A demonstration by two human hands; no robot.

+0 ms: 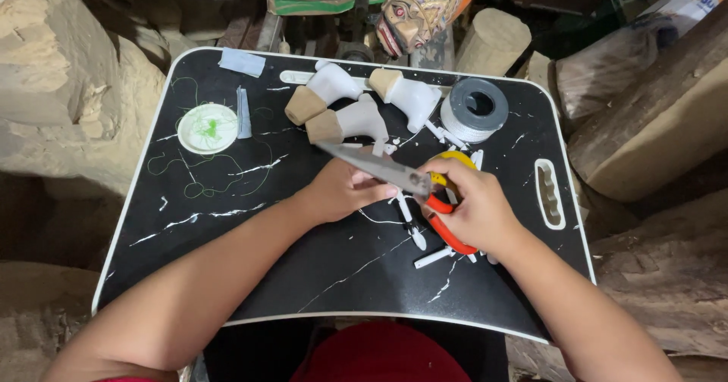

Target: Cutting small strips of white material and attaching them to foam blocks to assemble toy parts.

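My right hand (474, 204) grips a pair of scissors (394, 171) by its orange and yellow handles, the grey blades pointing up and left. My left hand (345, 189) is curled just under the blades, fingers pinched on something small and white that I cannot make out. Both hands hover over the middle of a black marbled lap tray (227, 238). Several small white sticks (432, 257) lie on the tray under my right hand.
Three white carved pieces with tan ends (337, 105) sit at the tray's far side, beside a grey-and-white tape roll (474, 109). A white lid with green thread (207, 128) lies at the left. Carved wood blocks and a painted mask (421, 7) surround the tray.
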